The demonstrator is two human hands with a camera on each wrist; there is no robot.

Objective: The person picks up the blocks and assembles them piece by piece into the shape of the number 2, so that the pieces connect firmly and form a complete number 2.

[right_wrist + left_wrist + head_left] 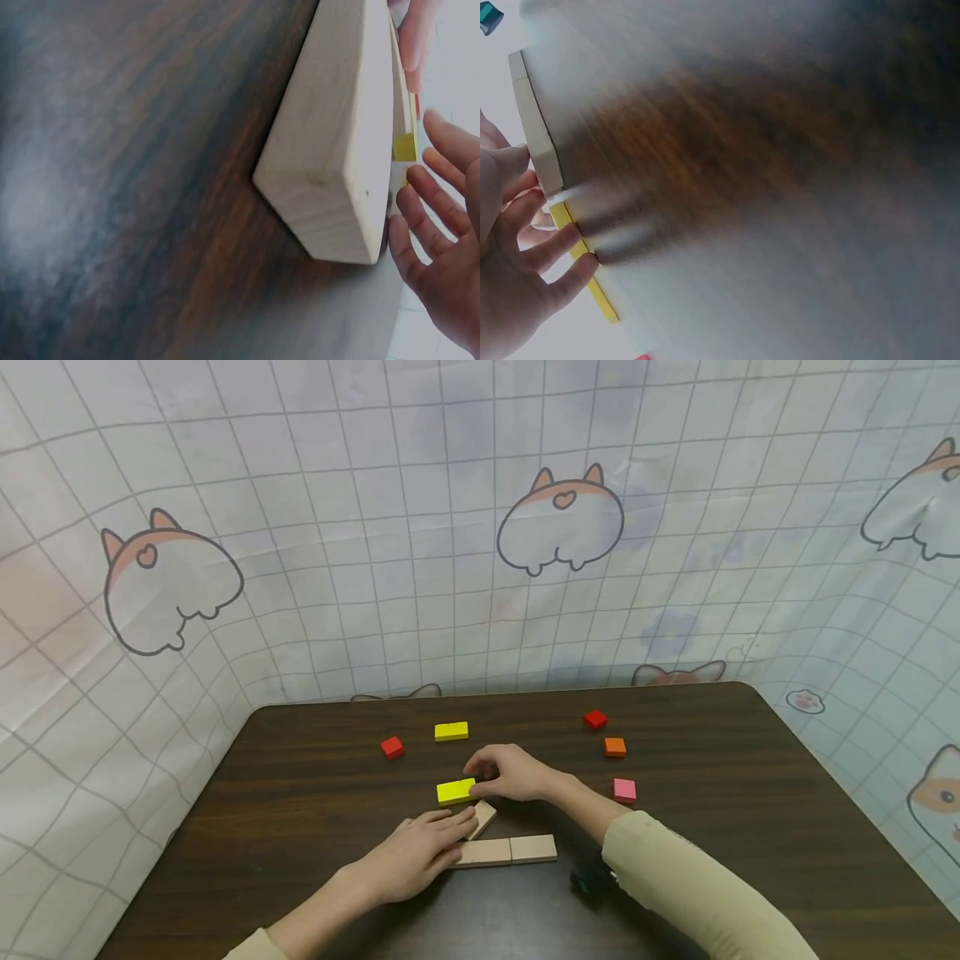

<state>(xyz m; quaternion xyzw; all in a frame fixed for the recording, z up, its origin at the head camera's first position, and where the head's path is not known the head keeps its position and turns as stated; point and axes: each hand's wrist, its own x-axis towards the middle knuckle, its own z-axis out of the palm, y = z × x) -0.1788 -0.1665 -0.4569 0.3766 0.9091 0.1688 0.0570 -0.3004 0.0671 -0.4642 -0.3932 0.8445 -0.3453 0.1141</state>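
Note:
Two pale wooden blocks lie end to end in the head view, a left block and a right block. Behind them a third wooden block lies at a slant, its near part under my left hand. That hand's extended fingers rest over the wooden blocks, and the left wrist view shows fingertips on the yellow block. My right hand hovers at the right end of that yellow block, thumb near it. Its fingers are loosely bent, with nothing seen between them in the right wrist view.
Farther back lie another yellow block and a red block. Toward the right are a red block, an orange block and a pink block. A small dark object sits by the right sleeve. Patterned cloth surrounds the table.

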